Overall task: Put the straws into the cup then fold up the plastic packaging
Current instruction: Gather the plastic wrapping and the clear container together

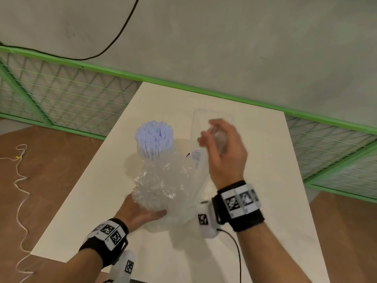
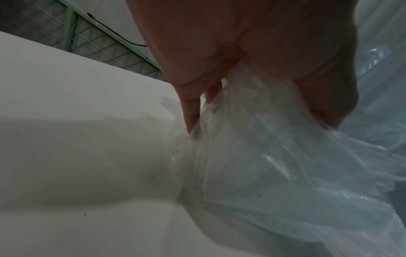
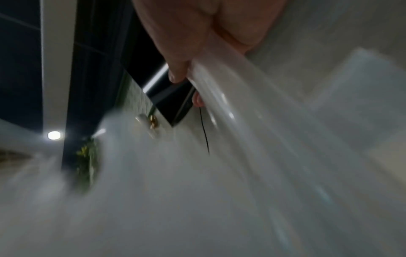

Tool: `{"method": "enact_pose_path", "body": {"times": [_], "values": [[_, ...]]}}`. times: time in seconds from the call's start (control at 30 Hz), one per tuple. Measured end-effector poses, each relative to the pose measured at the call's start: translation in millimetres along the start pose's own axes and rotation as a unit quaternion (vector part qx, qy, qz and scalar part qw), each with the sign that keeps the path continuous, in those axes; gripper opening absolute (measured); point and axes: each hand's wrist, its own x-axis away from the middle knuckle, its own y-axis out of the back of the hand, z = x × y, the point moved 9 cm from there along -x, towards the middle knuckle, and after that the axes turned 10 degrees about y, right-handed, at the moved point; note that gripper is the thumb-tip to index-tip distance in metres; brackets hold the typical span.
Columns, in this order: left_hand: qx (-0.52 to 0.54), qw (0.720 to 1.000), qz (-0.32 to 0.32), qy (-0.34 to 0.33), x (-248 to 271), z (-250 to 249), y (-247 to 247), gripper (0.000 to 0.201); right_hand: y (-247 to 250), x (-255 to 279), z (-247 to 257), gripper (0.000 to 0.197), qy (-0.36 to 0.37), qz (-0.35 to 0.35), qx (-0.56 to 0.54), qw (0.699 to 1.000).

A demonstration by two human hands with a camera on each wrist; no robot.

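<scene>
now, left hand (image 1: pixel 140 215) clutching one clear bag (image 1: pixel 163 186), right hand (image 1: pixel 226 156) pinching it too, one straw bundle (image 1: pixel 154 139)

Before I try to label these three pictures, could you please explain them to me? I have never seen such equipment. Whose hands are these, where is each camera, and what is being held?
There is no machine here: a person works with two bare hands. The wide picture comes from a camera worn on the head, looking down. The other two come from cameras worn at the wrists, by the black bands with checkered markers, and they look along each hand.

On the white table, a bundle of pale blue straws pokes out of a crumpled clear plastic bag. The left hand grips the bag's lower part; its wrist picture shows the fingers sunk in the film. The right hand holds up a fold of what seems the same bag; its wrist picture is blurred. Beyond that hand lies what looks like a clear plastic tray.
</scene>
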Motion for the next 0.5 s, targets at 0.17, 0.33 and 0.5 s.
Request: {"method": "enact_pose_path", "body": {"times": [0.17,0.33,0.5], "values": [[-0.007,1.0,-0.008,0.0,4.1,1.0,-1.3,0.062,60.1,-69.1,37.4,0.022,0.066,-0.138,-0.08,0.985],[0.009,1.0,-0.013,0.0,-2.7,7.4,-1.1,0.061,94.8,-130.2,73.1,0.029,0.171,-0.192,-0.122,0.959],[0.03,1.0,-0.002,-0.005,-4.3,8.7,-0.5,0.083,61.7,-151.1,20.7,0.021,0.129,-0.144,-0.122,0.974]]}}
